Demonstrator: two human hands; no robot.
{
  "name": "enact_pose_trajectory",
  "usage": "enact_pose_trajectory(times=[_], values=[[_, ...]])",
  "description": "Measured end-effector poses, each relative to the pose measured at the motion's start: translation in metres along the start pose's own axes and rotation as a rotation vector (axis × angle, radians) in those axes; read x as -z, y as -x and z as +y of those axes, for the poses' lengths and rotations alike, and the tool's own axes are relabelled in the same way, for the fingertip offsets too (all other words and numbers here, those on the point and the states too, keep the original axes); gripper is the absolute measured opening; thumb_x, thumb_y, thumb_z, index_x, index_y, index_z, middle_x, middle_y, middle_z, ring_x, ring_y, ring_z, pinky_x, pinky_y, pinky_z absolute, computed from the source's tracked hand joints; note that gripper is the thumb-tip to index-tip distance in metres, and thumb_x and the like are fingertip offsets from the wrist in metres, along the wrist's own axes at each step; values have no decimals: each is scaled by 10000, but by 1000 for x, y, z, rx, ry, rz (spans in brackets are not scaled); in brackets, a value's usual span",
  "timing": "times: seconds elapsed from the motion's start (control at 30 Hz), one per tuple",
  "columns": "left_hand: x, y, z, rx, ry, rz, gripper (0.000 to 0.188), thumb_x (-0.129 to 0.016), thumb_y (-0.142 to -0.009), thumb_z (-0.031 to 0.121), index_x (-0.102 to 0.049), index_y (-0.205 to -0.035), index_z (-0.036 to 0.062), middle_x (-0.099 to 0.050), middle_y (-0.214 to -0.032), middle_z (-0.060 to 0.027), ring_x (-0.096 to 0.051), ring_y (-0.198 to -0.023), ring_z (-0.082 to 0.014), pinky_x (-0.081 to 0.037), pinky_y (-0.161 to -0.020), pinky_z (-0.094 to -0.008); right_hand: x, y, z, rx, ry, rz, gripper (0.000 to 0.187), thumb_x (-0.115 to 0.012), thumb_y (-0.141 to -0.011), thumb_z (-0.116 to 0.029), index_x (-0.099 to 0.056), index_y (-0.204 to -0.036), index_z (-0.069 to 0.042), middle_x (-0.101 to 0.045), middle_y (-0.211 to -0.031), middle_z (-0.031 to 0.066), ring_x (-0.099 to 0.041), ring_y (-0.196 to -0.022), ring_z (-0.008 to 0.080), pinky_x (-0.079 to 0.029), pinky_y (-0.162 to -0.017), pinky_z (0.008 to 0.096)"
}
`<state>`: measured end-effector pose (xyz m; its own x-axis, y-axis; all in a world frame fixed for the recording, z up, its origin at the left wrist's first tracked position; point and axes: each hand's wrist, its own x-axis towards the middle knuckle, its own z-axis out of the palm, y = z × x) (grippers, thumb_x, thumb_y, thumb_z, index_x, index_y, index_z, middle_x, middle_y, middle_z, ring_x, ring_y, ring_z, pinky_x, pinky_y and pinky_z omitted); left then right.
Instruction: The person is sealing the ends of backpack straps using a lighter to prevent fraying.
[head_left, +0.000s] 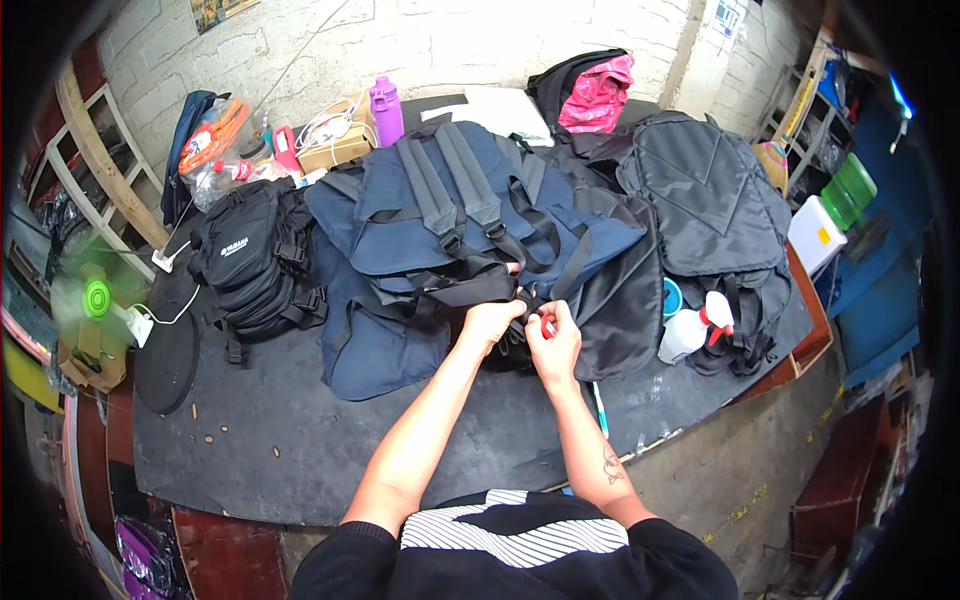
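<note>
A navy backpack (385, 235) with grey padded shoulder straps lies on a pile of blue and black bags in the middle of the table. At its near edge, my left hand (490, 325) is closed on a black webbing strap (462, 293). Right beside it, my right hand (556, 348) is closed around a small red-handled tool (547, 326), its working end hidden among the straps. The fingertips of both hands nearly meet at the dark strap ends.
On the black table (300, 450) stand a black backpack (255, 260) at left and another black bag (700, 195) at right. A white spray bottle (690, 333) and a blue tape roll (672, 297) sit right of my hands. A purple bottle (386, 112) stands behind; a green fan (97, 297) is far left.
</note>
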<state>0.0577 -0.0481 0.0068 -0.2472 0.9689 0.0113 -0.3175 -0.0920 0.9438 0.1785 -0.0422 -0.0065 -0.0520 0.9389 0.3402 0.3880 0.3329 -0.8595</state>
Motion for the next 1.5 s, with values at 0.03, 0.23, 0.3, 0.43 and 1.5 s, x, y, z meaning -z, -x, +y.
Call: enact_pose_trajectory(times=[0.03, 0.23, 0.3, 0.43, 1.5], values=[[0, 0, 0, 0, 1, 0, 600, -589, -685, -65, -425, -1256, 26, -540, -960, -56, -522, -883, -127, -421, -784, -228, -1, 0, 1, -1, -2, 8, 205, -633, -713, -169, -512, -804, -31, -547, -643, 96, -540, -572, 208, -441, -569, 314], [3, -6, -7, -28, -79, -6, 596, -570, -684, -64, -423, -1255, 23, -530, -972, -58, -515, -906, -131, -414, -799, -227, -4, -1, -1, 19, -47, 43, 210, -647, -734, -174, -524, -818, -26, -550, -644, 84, -529, -573, 180, -443, -577, 299], [4, -8, -11, -63, -78, 5, 536, -598, -701, -22, -462, -1217, 30, -536, -889, -31, -515, -805, -101, -423, -721, -215, -5, -2, -1, 23, -84, 54, 217, -655, -746, -185, -528, -818, -23, -546, -633, 75, -522, -568, 161, -439, -572, 289], [-4, -10, 5, 57, 121, 51, 462, -643, -726, 30, -514, -1169, 28, -543, -972, -43, -513, -885, -119, -414, -776, -226, -7, -7, 2, 2, -193, -28, 202, -641, -792, -173, -520, -793, -10, -466, -580, 37, -420, -551, 86, -380, -521, 253], [-10, -71, -20, -1, -338, -26, 474, -601, -702, -26, -526, -1161, 63, -551, -878, -22, -523, -812, -107, -409, -766, -216, -22, -37, 36, 58, 16, 202, 157, -604, -713, -147, -521, -775, -29, -547, -734, 122, -560, -646, 327, -438, -582, 385]])
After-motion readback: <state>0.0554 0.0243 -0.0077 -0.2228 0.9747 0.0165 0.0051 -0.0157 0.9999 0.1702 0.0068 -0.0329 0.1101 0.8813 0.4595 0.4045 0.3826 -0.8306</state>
